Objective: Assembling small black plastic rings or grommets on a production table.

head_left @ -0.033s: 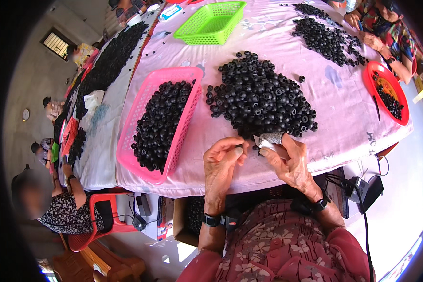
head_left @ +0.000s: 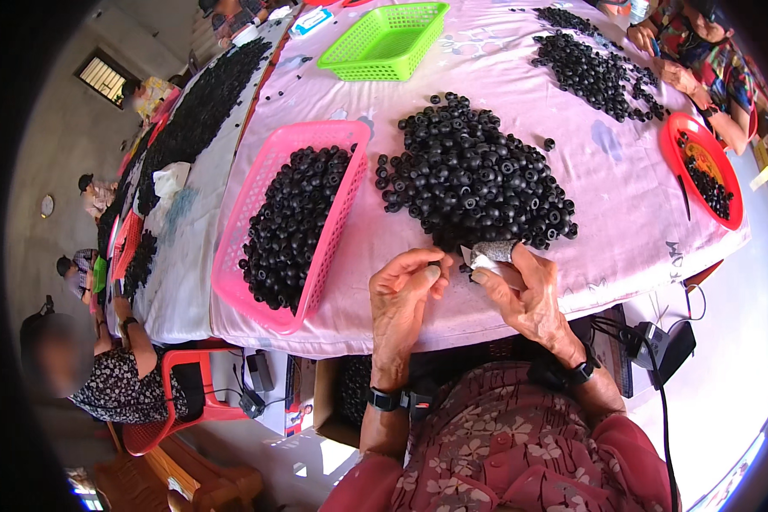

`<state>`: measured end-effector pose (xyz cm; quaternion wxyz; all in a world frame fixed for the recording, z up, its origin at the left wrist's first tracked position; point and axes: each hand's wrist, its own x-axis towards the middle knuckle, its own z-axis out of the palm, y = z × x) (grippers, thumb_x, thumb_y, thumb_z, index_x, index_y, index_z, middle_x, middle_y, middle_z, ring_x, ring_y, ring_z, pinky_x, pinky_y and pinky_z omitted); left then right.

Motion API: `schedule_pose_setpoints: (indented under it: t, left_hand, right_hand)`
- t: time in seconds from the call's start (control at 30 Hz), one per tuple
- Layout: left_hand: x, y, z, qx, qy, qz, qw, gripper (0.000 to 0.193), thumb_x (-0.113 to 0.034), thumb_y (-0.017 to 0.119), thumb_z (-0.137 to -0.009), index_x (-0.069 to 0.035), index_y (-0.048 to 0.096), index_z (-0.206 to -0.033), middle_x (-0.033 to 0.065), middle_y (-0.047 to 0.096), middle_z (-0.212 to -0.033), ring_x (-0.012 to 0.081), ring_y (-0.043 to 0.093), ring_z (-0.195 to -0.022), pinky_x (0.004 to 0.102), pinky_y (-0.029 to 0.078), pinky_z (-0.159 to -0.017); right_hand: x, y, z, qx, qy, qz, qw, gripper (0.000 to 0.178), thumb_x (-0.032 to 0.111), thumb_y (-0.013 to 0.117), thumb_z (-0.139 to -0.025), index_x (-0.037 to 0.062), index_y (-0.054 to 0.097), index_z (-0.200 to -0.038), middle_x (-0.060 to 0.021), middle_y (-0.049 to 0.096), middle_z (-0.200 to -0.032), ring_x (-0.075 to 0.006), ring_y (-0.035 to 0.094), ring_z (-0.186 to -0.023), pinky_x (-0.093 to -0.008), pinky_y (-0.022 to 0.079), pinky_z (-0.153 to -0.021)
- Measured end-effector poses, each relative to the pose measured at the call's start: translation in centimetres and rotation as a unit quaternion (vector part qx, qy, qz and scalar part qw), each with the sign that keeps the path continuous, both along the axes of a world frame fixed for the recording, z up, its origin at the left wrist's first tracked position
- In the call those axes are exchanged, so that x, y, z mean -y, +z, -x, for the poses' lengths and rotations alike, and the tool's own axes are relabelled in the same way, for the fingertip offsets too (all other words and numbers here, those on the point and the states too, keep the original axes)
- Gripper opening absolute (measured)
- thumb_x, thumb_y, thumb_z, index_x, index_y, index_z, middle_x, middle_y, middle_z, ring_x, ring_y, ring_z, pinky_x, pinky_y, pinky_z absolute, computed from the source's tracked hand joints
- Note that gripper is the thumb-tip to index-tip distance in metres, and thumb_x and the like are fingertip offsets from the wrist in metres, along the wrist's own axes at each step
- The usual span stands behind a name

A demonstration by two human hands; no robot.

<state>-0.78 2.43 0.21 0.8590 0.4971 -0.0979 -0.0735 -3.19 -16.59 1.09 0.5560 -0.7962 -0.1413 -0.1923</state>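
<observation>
My left hand [head_left: 410,290] and my right hand [head_left: 525,294] meet at the near edge of the table, just in front of a big heap of small black ring-shaped pieces [head_left: 474,175]. The left fingertips pinch a small dark piece [head_left: 463,270] held between the two hands. My right hand grips a small white blade-like tool [head_left: 474,255], and its forefinger is wrapped in grey tape [head_left: 497,250]. A pink basket [head_left: 260,192], left of the heap, is partly filled with the same black pieces [head_left: 294,222].
The table wears a pink cloth [head_left: 606,213]. A green basket [head_left: 386,41] stands at the far side. A red tray [head_left: 706,166] and another black heap [head_left: 593,68] lie right, near another person's hands [head_left: 678,72]. People sit along the left tables; a red chair [head_left: 188,388].
</observation>
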Motion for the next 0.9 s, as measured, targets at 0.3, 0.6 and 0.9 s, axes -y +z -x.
schedule_pose_setpoints:
  t: [0.3,0.6,0.9]
  left_hand:
    - [-0.1,0.0,-0.6,-0.034,0.033,-0.01,0.999,0.02,-0.009,0.06,-0.093,0.004,0.069,-0.105,0.014,0.069,-0.1,0.0153,0.062,-0.082,0.0256,0.048,-0.07]
    - [0.8,0.7,-0.5,-0.031,0.025,0.003,0.999,0.02,-0.009,0.061,-0.094,0.003,0.067,-0.109,0.0129,0.068,-0.104,0.0152,0.064,-0.08,0.0256,0.052,-0.073]
    - [-0.3,-0.7,-0.8,-0.029,-0.014,0.051,0.998,0.023,-0.007,0.063,-0.093,0.003,0.066,-0.113,0.0127,0.068,-0.105,0.0165,0.066,-0.084,0.0256,0.054,-0.076]
  right_hand:
    - [-0.2,0.3,-0.3,-0.004,-0.001,0.026,1.0,0.025,0.014,0.074,-0.085,-0.0026,0.059,-0.097,-0.0193,0.067,-0.08,-0.035,0.069,-0.069,-0.0361,0.053,-0.06]
    - [-0.2,0.0,-0.3,0.01,0.0,0.034,0.999,0.025,0.014,0.075,-0.084,-0.0017,0.059,-0.095,-0.0181,0.067,-0.08,-0.0352,0.068,-0.069,-0.0376,0.052,-0.058]
    - [-0.3,-0.3,-0.3,0.014,0.004,0.029,0.999,0.026,0.017,0.074,-0.084,-0.0006,0.06,-0.097,-0.0188,0.066,-0.079,-0.036,0.067,-0.068,-0.0389,0.051,-0.056]
